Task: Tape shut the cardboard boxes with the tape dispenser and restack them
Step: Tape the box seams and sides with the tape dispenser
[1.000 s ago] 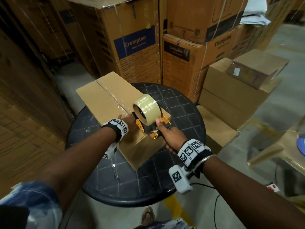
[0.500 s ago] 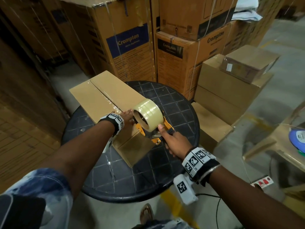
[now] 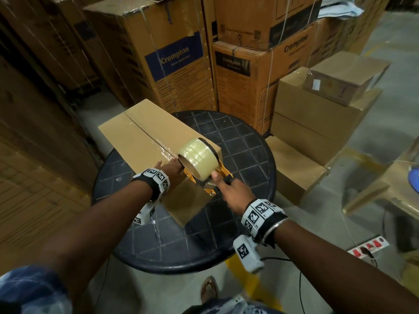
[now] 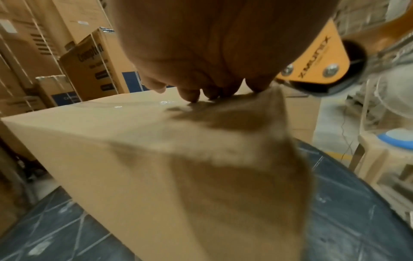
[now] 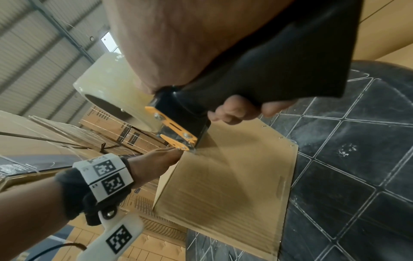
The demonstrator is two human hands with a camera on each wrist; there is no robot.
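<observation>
Head view: we tape a cardboard box (image 3: 145,137) on the round black table (image 3: 247,155).
Our right hand (image 3: 235,193), at 5 o'clock from the box, is curled round the handle of the tape dispenser (image 3: 199,162) at the box's near top edge; our left hand (image 3: 171,168) presses flat beside it, at its 9 o'clock. Left wrist view: straight fingertips (image 4: 190,95) touch the box top, dispenser at 2 o'clock. Right wrist view: fingers (image 5: 232,113) wrap the black handle, roll at 10 o'clock.
</observation>
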